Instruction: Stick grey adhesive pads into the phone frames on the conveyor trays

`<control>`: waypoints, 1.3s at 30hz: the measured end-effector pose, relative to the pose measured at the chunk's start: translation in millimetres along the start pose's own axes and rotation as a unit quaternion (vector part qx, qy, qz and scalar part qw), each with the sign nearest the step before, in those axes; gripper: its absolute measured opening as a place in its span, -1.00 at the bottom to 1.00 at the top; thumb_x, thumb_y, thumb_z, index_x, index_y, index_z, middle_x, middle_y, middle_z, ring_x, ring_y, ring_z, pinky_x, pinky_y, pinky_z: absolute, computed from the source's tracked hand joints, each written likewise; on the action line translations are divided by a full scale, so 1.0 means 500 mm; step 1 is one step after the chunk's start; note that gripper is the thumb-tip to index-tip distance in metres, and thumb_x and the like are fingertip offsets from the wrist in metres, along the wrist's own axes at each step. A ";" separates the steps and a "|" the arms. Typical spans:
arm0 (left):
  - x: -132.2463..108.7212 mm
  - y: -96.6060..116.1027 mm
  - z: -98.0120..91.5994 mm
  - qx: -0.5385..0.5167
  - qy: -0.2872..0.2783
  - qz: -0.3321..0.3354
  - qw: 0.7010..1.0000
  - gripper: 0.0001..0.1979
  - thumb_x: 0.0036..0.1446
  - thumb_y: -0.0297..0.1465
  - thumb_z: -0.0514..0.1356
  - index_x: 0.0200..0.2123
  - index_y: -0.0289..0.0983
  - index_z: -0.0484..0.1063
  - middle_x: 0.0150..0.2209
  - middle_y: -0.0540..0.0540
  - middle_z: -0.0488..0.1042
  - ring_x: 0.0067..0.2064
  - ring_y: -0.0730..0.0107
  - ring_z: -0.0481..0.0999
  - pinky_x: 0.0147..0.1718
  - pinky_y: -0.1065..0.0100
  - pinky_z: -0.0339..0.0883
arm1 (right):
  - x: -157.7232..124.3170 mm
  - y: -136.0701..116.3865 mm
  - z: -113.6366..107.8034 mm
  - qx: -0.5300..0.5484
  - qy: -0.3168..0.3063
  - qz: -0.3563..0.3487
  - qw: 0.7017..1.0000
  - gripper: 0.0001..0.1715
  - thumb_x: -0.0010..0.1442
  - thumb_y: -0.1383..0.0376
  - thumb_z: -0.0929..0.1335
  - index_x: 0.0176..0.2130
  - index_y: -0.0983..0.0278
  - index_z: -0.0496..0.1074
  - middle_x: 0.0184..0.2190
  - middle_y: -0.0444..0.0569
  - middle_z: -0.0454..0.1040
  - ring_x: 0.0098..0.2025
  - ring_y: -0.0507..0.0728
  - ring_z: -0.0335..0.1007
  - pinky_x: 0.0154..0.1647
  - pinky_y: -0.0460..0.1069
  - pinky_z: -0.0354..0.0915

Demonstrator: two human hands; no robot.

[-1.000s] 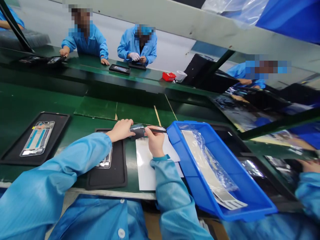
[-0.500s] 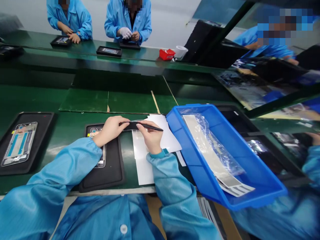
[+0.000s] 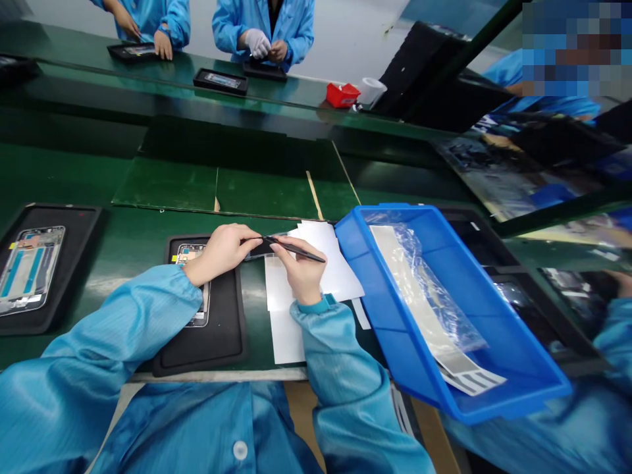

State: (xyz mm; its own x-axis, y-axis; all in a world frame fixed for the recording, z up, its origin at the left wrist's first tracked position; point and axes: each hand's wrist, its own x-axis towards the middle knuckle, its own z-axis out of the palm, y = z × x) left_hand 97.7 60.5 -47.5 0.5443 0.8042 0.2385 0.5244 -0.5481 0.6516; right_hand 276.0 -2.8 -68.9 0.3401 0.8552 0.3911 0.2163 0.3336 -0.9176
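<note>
My left hand (image 3: 223, 251) pinches a dark flat strip (image 3: 261, 249), thumb and fingers closed on its left end. Between the fingers of my right hand (image 3: 303, 275) lies a pair of black tweezers (image 3: 305, 252), its tip pointing left to the strip. Both hands meet above the bench. Below my left wrist, a phone frame (image 3: 201, 315) lies in a black tray (image 3: 224, 339), partly hidden by hand and sleeve. White sheets (image 3: 334, 266) lie under and beside my right hand.
A blue bin (image 3: 395, 332) with pale label strips (image 3: 412, 296) and clear plastic stands at the right. Another phone frame (image 3: 32, 270) lies in a black tray (image 3: 74, 243) at the left. Co-workers in blue coats work across the bench, near a red box (image 3: 342, 96).
The view has shifted slightly. The tweezers' tip now reaches over the strip toward my left fingertips. A co-worker's hand at far left has moved apart from the other.
</note>
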 end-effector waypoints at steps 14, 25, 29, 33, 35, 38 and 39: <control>0.000 -0.008 0.009 0.038 -0.009 -0.006 0.999 -0.74 0.32 -0.29 0.13 -0.15 -0.20 0.62 -0.14 -0.07 0.63 -0.10 0.23 0.57 -0.06 0.28 0.36 | 0.005 0.012 0.004 0.045 0.020 0.031 0.998 -0.84 0.01 0.23 0.57 -0.34 0.19 0.61 -0.32 -0.05 0.65 -0.25 0.18 0.60 -0.11 0.13 0.51; -0.046 -0.029 -0.114 0.249 -0.024 -0.032 0.968 -0.64 0.27 -0.32 0.16 0.09 -0.32 0.44 0.02 -0.23 0.50 0.02 0.02 0.45 0.03 0.08 0.30 | 0.012 0.025 -0.007 0.068 0.038 0.106 0.991 -0.74 -0.04 0.19 0.59 -0.33 0.24 0.59 -0.48 -0.12 0.57 -0.46 0.08 0.49 -0.35 0.02 0.43; -0.117 -0.097 -0.171 0.271 -0.072 -0.064 0.958 -0.75 0.28 -0.36 0.11 -0.07 -0.26 0.53 -0.08 -0.17 0.54 -0.07 0.09 0.45 -0.05 0.10 0.30 | 0.012 0.017 0.002 0.076 0.003 0.140 0.987 -0.70 -0.07 0.16 0.60 -0.35 0.24 0.59 -0.54 -0.14 0.52 -0.50 0.07 0.44 -0.40 0.01 0.41; -0.160 -0.133 -0.170 0.243 -0.074 -0.037 0.966 -0.75 0.32 -0.29 0.10 -0.10 -0.22 0.54 -0.04 -0.15 0.52 -0.04 0.11 0.40 -0.04 0.10 0.27 | -0.002 -0.027 0.040 0.092 -0.055 0.177 0.978 -0.74 -0.06 0.17 0.60 -0.38 0.24 0.59 -0.54 -0.13 0.52 -0.52 0.05 0.41 -0.46 -0.02 0.37; -0.167 -0.132 -0.163 0.244 -0.058 -0.044 0.967 -0.75 0.33 -0.27 0.10 -0.15 -0.23 0.55 -0.09 -0.16 0.52 -0.05 0.09 0.38 -0.08 0.10 0.26 | -0.017 -0.056 0.069 0.092 -0.097 0.192 0.972 -0.78 -0.04 0.19 0.59 -0.40 0.24 0.59 -0.52 -0.12 0.54 -0.52 0.04 0.42 -0.47 -0.03 0.37; -0.167 -0.123 -0.156 0.252 -0.040 -0.064 0.965 -0.74 0.32 -0.29 0.10 -0.08 -0.25 0.52 -0.11 -0.19 0.53 -0.06 0.04 0.36 -0.11 0.08 0.24 | -0.042 -0.086 0.119 0.080 -0.152 0.215 0.962 -0.79 -0.03 0.19 0.58 -0.41 0.24 0.60 -0.54 -0.13 0.53 -0.52 0.04 0.41 -0.46 -0.03 0.39; -0.166 -0.120 -0.155 0.255 -0.037 -0.067 0.964 -0.74 0.33 -0.30 0.09 -0.06 -0.26 0.51 -0.12 -0.20 0.53 -0.05 0.03 0.35 -0.12 0.07 0.24 | -0.049 -0.089 0.135 0.076 -0.161 0.222 0.959 -0.78 -0.02 0.18 0.58 -0.41 0.25 0.60 -0.55 -0.13 0.52 -0.52 0.04 0.41 -0.46 -0.03 0.39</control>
State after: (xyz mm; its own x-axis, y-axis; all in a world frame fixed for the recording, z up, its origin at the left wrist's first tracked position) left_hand -29.6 44.5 -50.4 0.4844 0.8677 0.1118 0.8369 -0.4968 0.2296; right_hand 196.3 -11.9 -42.3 0.0614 0.9963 -0.0596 -0.0290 -0.0579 -0.9979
